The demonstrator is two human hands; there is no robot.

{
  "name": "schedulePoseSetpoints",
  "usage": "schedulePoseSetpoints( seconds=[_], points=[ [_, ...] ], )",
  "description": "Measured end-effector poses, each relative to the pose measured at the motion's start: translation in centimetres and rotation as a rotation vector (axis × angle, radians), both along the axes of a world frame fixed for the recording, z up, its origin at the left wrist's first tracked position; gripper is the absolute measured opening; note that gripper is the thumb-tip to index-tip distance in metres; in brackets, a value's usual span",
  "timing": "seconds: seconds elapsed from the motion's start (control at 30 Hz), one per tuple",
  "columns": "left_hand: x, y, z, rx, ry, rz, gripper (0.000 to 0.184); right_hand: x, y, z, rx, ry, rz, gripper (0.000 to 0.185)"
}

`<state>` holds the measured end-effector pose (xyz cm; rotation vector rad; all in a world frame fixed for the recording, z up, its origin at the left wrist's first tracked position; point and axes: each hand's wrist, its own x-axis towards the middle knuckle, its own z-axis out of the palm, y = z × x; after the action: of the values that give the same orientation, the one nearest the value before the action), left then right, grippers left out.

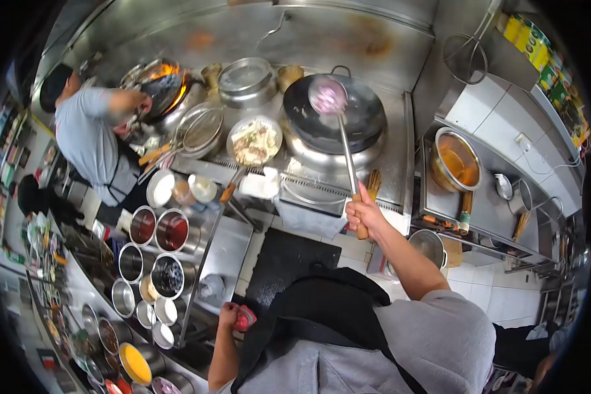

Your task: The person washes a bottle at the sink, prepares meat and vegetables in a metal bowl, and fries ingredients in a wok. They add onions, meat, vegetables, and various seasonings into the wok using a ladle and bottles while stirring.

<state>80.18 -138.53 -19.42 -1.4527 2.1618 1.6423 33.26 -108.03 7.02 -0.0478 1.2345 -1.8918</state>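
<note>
My right hand (364, 213) is wrapped round the wooden handle of a long metal ladle (348, 148). The ladle's bowl holds chopped pinkish-purple pieces (328, 97) and is over the black wok (368, 115) on the stove. Low beside my body, my left hand (230, 316) is closed on a red cloth-like bundle (244, 318). Left of the wok, a strainer filled with pale and brown food (255, 141) rests on the stove, its wooden handle toward me.
A co-worker (88, 131) stands at the left by a flaming wok (161, 85). Metal pots of sauces (172, 230) line the left counter. A pot of orange liquid (458, 161) is at the right. A white container (261, 184) stands on the stove's front edge.
</note>
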Motion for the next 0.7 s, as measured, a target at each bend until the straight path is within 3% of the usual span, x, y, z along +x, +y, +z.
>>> schedulePoseSetpoints(
  seconds=[0.03,0.1,0.17,0.27,0.3,0.37,0.4,0.43,0.5,0.6,0.7],
  points=[
    [-1.9,-2.0,-1.0,0.052,0.013,0.0,0.024,-2.2,0.1,-1.0,-0.014,0.002,-0.013,0.088],
    [-8.3,-2.9,2.1,0.153,0.063,0.253,0.022,-7.3,0.7,-2.5,0.183,0.133,-0.018,0.091],
    [-14.3,-3.7,3.8,0.211,0.119,0.207,0.022,-11.9,1.2,-4.5,0.347,0.264,0.0,0.089],
    [-21.5,-2.4,6.5,0.118,0.043,0.043,0.024,-15.8,1.2,-4.5,0.705,0.678,0.056,0.086],
    [-23.2,-1.7,7.7,0.118,0.039,-0.005,0.024,-15.7,0.9,-4.0,0.704,0.682,0.056,0.086],
    [-24.8,-1.1,7.5,0.165,0.079,-0.065,0.026,-14.3,0.3,-2.5,0.928,0.868,-0.132,0.086],
    [-24.9,-0.9,7.0,0.173,0.077,-0.06,0.026,-15.5,0.6,-5.5,0.892,1.05,-0.218,0.084],
    [-24.3,-0.7,6.1,0.187,0.096,-0.092,0.027,-15.2,0.6,-3.6,0.899,1.047,-0.211,0.084],
    [-22.3,-1.0,2.8,0.206,0.04,-0.176,0.028,-14.7,1.4,0.4,0.668,0.507,-0.046,0.083],
    [-16.8,-2.7,-3.2,0.137,-0.183,-0.248,0.023,-14.3,0.2,0.4,0.719,0.543,0.016,0.083],
    [-13.0,-5.3,-4.2,0.192,-0.28,-0.522,0.023,-15.1,-1.5,-3.3,0.821,0.764,0.023,0.083]
  ],
)
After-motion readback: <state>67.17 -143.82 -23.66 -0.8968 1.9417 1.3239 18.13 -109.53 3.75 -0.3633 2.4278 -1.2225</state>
